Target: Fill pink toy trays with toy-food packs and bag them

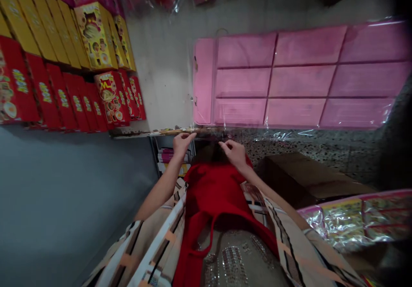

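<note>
My left hand (pixel 182 144) is at the table's front edge, its thumb and fingers pressed together in a pinch. To its right, my right hand (pixel 234 152) makes a similar pinch, with its fingertips pointing left. Faint glints of clear film show near the fingertips, but I cannot make out what either hand holds. Just beyond them on the table lies a clear plastic-wrapped pack (pixel 301 81) of several pink boxes. A pink strip (pixel 204 81) runs down its left end. The pack's near edge hangs slightly over the table edge.
Red boxes (pixel 111 96) and yellow boxes (pixel 95 36) stand in stacked rows at the left on the pale table (pixel 161 64). Below right are a cardboard box (pixel 309 175) and a shiny wrapped pack (pixel 360 218). A red apron (pixel 215 192) covers my front.
</note>
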Demonstrator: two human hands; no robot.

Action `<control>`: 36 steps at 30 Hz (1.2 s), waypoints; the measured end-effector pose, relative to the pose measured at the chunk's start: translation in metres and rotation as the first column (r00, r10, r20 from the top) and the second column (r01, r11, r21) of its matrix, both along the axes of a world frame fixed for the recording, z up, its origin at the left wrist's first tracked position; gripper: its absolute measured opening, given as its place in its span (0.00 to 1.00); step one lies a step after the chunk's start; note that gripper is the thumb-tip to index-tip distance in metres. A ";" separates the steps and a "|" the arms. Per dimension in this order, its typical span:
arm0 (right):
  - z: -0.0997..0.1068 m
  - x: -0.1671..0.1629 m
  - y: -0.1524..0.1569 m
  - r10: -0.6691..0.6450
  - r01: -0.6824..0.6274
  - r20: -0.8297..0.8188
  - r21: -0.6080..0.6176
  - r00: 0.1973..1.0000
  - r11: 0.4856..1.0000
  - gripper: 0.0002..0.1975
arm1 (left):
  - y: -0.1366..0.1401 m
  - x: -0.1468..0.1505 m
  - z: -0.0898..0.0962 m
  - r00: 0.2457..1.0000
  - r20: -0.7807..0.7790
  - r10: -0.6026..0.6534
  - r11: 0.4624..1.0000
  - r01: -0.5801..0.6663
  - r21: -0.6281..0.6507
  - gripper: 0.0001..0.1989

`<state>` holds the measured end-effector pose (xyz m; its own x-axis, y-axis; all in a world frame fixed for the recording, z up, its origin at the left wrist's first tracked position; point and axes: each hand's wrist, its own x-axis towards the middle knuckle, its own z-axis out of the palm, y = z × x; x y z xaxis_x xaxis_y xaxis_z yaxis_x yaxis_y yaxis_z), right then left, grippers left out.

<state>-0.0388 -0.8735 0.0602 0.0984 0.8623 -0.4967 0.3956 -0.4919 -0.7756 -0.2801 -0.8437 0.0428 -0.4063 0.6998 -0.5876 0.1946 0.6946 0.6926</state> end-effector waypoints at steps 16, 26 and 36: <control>-0.039 0.052 -0.018 -0.788 0.657 -0.287 -0.438 0.545 0.614 0.21 | -0.018 -0.016 -0.005 0.950 0.302 -0.076 0.969 0.142 -0.204 0.24; 0.014 -0.031 -0.030 0.054 -0.054 -0.172 0.008 0.984 0.999 0.07 | -0.026 -0.026 0.011 0.905 0.424 -0.044 0.937 0.185 -0.297 0.20; -0.020 -0.088 0.008 0.515 -0.527 0.115 0.180 0.850 0.830 0.04 | -0.027 -0.020 0.014 0.873 0.484 0.057 0.967 0.073 -0.245 0.19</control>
<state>-0.1272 -0.8654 0.0403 -0.3699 0.8728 -0.3184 0.5973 -0.0391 -0.8011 -0.3001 -0.8712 0.0571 -0.0212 0.5070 -0.8617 -0.1130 0.8552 0.5059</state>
